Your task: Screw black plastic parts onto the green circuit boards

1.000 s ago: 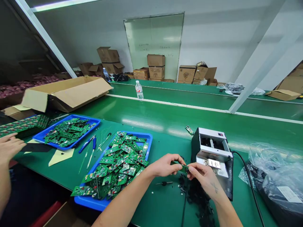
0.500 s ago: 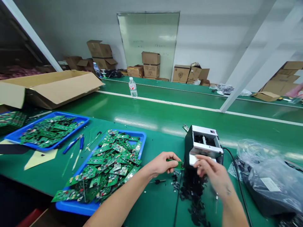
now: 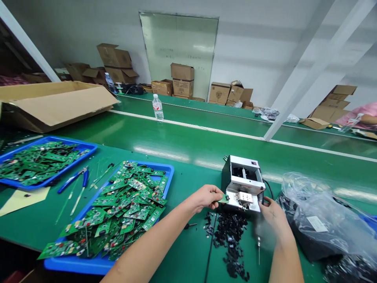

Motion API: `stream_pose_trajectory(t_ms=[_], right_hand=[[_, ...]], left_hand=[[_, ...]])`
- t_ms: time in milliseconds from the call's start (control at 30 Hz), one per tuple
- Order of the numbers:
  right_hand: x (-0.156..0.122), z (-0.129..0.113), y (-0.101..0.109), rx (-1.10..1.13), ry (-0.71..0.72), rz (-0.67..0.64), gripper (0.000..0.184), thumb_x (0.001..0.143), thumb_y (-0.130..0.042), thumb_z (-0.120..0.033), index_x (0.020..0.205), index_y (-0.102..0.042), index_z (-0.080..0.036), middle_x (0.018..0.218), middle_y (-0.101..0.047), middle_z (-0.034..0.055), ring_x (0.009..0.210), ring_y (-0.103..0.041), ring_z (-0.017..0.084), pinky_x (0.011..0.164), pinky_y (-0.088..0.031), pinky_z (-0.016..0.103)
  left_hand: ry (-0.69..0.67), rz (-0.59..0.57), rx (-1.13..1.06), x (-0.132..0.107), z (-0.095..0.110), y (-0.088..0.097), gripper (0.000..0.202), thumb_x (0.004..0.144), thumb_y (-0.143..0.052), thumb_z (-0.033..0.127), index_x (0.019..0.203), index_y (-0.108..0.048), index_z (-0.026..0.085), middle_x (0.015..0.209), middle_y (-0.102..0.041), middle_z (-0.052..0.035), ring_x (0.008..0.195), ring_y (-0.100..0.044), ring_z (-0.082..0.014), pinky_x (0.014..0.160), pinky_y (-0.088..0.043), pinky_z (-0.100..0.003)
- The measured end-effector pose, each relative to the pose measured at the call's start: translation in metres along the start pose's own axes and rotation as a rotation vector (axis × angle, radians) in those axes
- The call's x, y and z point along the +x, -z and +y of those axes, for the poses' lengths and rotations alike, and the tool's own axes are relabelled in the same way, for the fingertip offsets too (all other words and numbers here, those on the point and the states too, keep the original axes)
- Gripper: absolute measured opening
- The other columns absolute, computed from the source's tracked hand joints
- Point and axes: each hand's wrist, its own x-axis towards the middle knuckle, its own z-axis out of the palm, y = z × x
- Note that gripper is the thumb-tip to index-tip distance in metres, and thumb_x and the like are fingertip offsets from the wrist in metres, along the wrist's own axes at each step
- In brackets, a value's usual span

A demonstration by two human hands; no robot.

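My left hand point(image 3: 206, 197) pinches a small green circuit board point(image 3: 224, 198) and holds it against the front of a small white and black machine point(image 3: 243, 181). My right hand point(image 3: 272, 218) is beside the machine's right lower corner, blurred by motion. Its fingers are curled around a thin tool point(image 3: 258, 245) that points down at the table. A pile of small black bits point(image 3: 232, 236) lies on the green table in front of the machine, under both hands.
A blue tray point(image 3: 166, 169) heaped with green boards sits left of my arm, and a second blue tray point(image 3: 88, 147) lies further left. Blue-handled pliers point(image 3: 73, 179) lie between them. A plastic bag point(image 3: 318, 212) is at the right, a water bottle point(image 3: 157, 107) and cardboard box point(image 3: 59, 103) behind.
My left hand has carried the board forward to the machine's front. My right hand let go of the board, dropped toward the table and now holds the thin tool. The view has shifted right.
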Motion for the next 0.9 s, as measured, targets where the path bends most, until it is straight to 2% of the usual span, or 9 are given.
stream_pose_trajectory(t_ms=[133, 267, 367, 433, 533, 700, 767, 900], right_hand=[[-0.010, -0.012, 0.008, 0.358, 0.087, -0.143, 0.039, 0.060, -0.072, -0.048, 0.086, -0.061, -0.020, 0.068, -0.059, 0.0010, 0.069, -0.062, 0.022, 0.069, -0.054, 0.042], [-0.027, -0.026, 0.026, 0.711, 0.219, -0.162, 0.040, 0.063, -0.069, -0.049, 0.092, -0.053, -0.026, 0.072, -0.048, -0.0046, 0.065, -0.055, 0.013, 0.066, -0.054, 0.034], [-0.046, -0.039, 0.038, 0.866, 0.285, -0.179, 0.038, 0.065, -0.072, -0.047, 0.088, -0.051, -0.025, 0.073, -0.041, -0.0053, 0.052, -0.041, 0.006, 0.048, -0.042, 0.022], [-0.061, -0.052, 0.042, 0.939, 0.333, -0.191, 0.040, 0.066, -0.073, -0.051, 0.088, -0.053, -0.025, 0.069, -0.039, -0.0064, 0.045, -0.030, 0.004, 0.042, -0.032, 0.020], [-0.082, -0.080, 0.039, 1.004, 0.486, -0.232, 0.048, 0.067, -0.073, -0.062, 0.093, -0.056, -0.026, 0.060, -0.038, -0.0084, 0.040, -0.028, 0.004, 0.042, -0.030, 0.022], [-0.105, -0.130, 0.020, 0.907, 0.757, -0.223, 0.070, 0.069, -0.050, -0.084, 0.100, -0.063, -0.023, 0.054, -0.049, -0.0045, 0.041, -0.042, 0.011, 0.044, -0.033, 0.027], [-0.110, -0.139, 0.014, 0.868, 0.787, -0.252, 0.076, 0.066, -0.049, -0.087, 0.100, -0.065, -0.021, 0.056, -0.052, -0.0019, 0.044, -0.046, 0.013, 0.046, -0.036, 0.029], [-0.112, -0.140, 0.006, 0.829, 0.798, -0.260, 0.072, 0.068, -0.044, -0.087, 0.089, -0.065, -0.021, 0.053, -0.052, -0.0010, 0.044, -0.046, 0.013, 0.046, -0.036, 0.029]], left_hand=[[-0.002, -0.002, -0.004, -0.001, -0.001, 0.000, 0.016, 0.076, -0.070, 0.024, 0.081, -0.059, 0.013, 0.056, -0.058, 0.0025, 0.048, -0.047, -0.0062, 0.048, -0.036, -0.020], [-0.014, -0.030, 0.016, -0.005, 0.004, -0.001, 0.016, 0.076, -0.067, 0.025, 0.080, -0.057, 0.013, 0.070, -0.068, -0.0039, 0.049, -0.044, -0.0048, 0.048, -0.032, -0.020], [-0.038, -0.025, 0.050, -0.007, 0.004, -0.001, 0.017, 0.077, -0.065, 0.028, 0.080, -0.057, 0.013, 0.068, -0.068, -0.0037, 0.047, -0.039, -0.0042, 0.048, -0.029, -0.020], [-0.059, -0.020, 0.056, -0.007, 0.002, -0.001, 0.018, 0.077, -0.065, 0.030, 0.080, -0.057, 0.014, 0.067, -0.067, -0.0029, 0.045, -0.036, -0.0039, 0.047, -0.027, -0.021], [-0.095, -0.018, 0.050, -0.005, -0.001, 0.000, 0.021, 0.075, -0.066, 0.032, 0.080, -0.057, 0.014, 0.066, -0.066, -0.0018, 0.044, -0.034, -0.0037, 0.046, -0.025, -0.021], [-0.101, -0.004, 0.060, -0.005, -0.003, -0.001, 0.021, 0.075, -0.066, 0.033, 0.080, -0.057, 0.015, 0.064, -0.065, -0.0007, 0.044, -0.033, -0.0039, 0.046, -0.024, -0.021], [-0.094, 0.000, 0.067, -0.007, -0.002, -0.002, 0.020, 0.076, -0.066, 0.033, 0.080, -0.057, 0.015, 0.064, -0.065, -0.0002, 0.044, -0.033, -0.0041, 0.046, -0.024, -0.021], [-0.091, 0.008, 0.080, -0.011, 0.002, -0.004, 0.021, 0.076, -0.066, 0.033, 0.080, -0.057, 0.015, 0.065, -0.065, -0.0004, 0.046, -0.036, -0.0051, 0.047, -0.027, -0.021]])
